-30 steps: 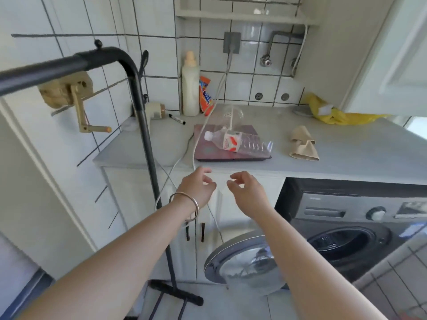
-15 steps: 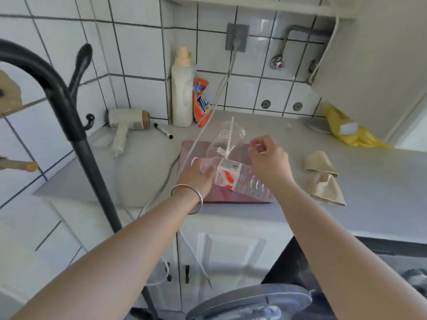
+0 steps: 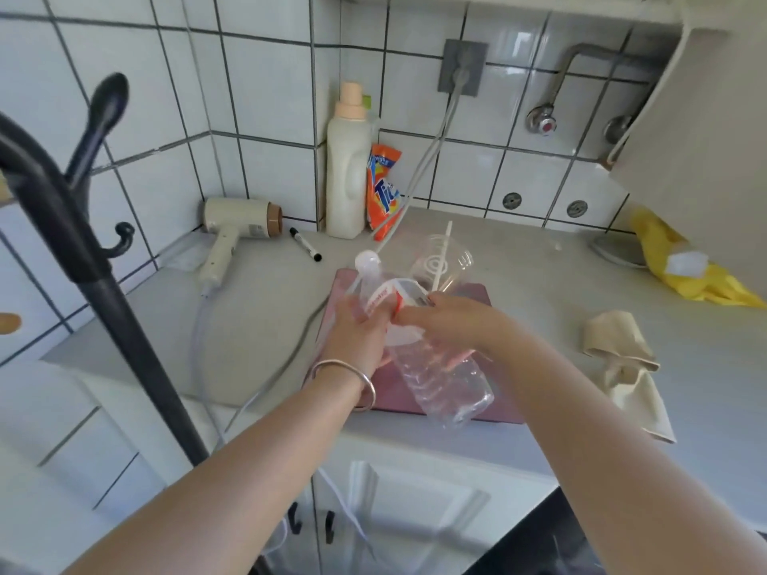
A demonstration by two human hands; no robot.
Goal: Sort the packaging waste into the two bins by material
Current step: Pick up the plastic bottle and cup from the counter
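A clear plastic bottle (image 3: 440,375) with a white cap and a red-and-white label is lifted at a slant above the pink board (image 3: 502,402) on the counter. My left hand (image 3: 359,329) grips its neck and label from the left. My right hand (image 3: 446,317) pinches the label's edge, which stands partly peeled off the bottle. Behind them a clear plastic cup (image 3: 440,263) with a white straw lies tipped on the board. No bins are in view.
A black coat-rack pole (image 3: 103,292) stands close on the left. On the counter lie a hair dryer (image 3: 236,226), a marker (image 3: 305,244), a detergent bottle (image 3: 348,168), an orange pouch (image 3: 384,188), beige cloth (image 3: 622,367) and yellow gloves (image 3: 689,271). A grey cable (image 3: 419,176) hangs from the wall socket.
Both hands reached from the counter's front edge to the bottle, took hold of it and raised it off the board. The label has begun to come away.
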